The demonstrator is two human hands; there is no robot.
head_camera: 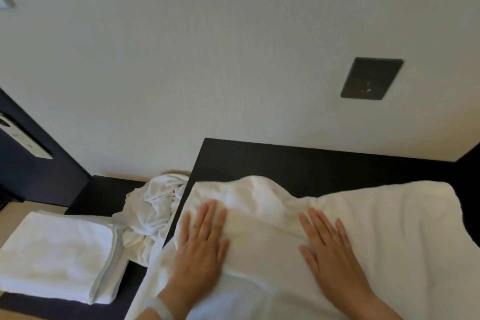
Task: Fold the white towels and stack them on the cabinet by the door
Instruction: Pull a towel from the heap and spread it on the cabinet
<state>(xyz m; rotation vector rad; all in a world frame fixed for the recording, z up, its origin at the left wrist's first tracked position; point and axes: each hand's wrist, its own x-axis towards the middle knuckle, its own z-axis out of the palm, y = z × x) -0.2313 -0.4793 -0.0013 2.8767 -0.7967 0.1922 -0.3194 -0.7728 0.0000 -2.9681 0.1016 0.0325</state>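
A large white towel (376, 236) lies spread over the dark cabinet top (311, 163), partly folded with a crease running across its middle. My left hand (202, 241) lies flat on the towel's left part, fingers straight and spread. My right hand (330, 247) presses flat on the towel's middle, fingers straight too. A folded white towel stack (57, 254) rests on a lower dark surface at the left. Between that stack and the cabinet sits a crumpled white towel (153, 205).
A pale wall rises behind the cabinet, with a dark outlet plate (371, 78) at the upper right. A dark door (31, 171) with a metal handle plate (23, 138) stands at the far left. The cabinet's left edge drops to the lower surface.
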